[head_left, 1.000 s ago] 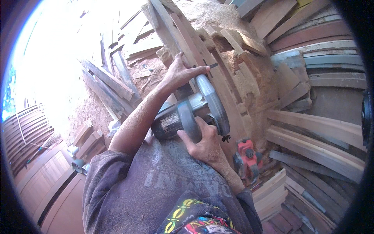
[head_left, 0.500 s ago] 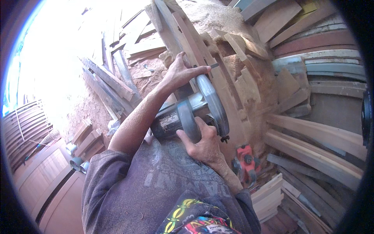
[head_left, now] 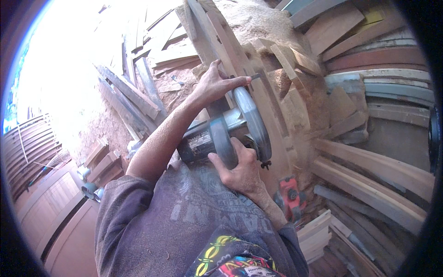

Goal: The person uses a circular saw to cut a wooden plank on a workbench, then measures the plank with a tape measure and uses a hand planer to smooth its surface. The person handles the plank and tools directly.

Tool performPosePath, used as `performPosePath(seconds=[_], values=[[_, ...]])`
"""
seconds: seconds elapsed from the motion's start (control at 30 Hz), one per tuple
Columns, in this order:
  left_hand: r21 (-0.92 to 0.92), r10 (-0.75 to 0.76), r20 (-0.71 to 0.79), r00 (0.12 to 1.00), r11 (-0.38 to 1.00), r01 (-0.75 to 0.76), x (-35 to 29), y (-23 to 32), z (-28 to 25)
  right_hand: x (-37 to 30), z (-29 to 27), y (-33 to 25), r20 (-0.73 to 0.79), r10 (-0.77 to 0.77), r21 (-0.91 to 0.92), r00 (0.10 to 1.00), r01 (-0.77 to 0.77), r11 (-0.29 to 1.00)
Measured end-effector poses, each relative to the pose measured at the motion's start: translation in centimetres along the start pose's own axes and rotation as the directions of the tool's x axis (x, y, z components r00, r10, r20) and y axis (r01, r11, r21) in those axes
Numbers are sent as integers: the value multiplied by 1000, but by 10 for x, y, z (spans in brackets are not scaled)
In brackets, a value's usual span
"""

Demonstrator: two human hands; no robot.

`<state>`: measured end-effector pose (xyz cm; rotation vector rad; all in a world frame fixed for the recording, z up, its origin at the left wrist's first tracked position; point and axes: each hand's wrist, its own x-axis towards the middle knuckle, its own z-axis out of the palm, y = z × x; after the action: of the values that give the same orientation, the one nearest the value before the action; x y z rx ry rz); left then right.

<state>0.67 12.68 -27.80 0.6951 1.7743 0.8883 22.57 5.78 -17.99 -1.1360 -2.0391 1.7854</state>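
A circular saw [head_left: 253,122] with a black motor housing and a rounded grey blade guard rests on a long wooden plank [head_left: 230,46] in front of my body. My right hand [head_left: 242,171] is wrapped round its rear handle, thumb on the near side. At the front of the saw, my left hand [head_left: 216,87] grips the base, with the thumb stretched over to a thin dark bar [head_left: 256,76] by the plank. Part of the left fingers is hidden behind the hand. The blade is out of sight under the guard.
Sawdust and offcuts [head_left: 295,104] lie right of the plank. A red power tool [head_left: 290,196] sits near my right forearm. Stacked boards [head_left: 374,171] fill the right side. Loose planks [head_left: 127,99] lie at the left, with wooden panels [head_left: 69,217] at the lower left.
The view has shifted slightly, so the surrounding wood appears a little displaced. Both hands keep the same hold on the saw.
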Motion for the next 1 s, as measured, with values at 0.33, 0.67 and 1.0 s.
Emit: performPosePath(seconds=[0.33, 0.67, 1.0], values=[[13, -22, 29, 999, 1000, 22, 7, 8, -11, 14, -2, -11, 10, 49, 20, 999, -50, 999], [6, -33, 39, 999, 999, 33, 16, 11, -19, 26, -3, -20, 22, 60, 3, 998, -60, 998], [21, -45, 66, 997, 999, 44, 22, 19, -29, 38, -4, -25, 36, 82, 40, 996, -83, 996]])
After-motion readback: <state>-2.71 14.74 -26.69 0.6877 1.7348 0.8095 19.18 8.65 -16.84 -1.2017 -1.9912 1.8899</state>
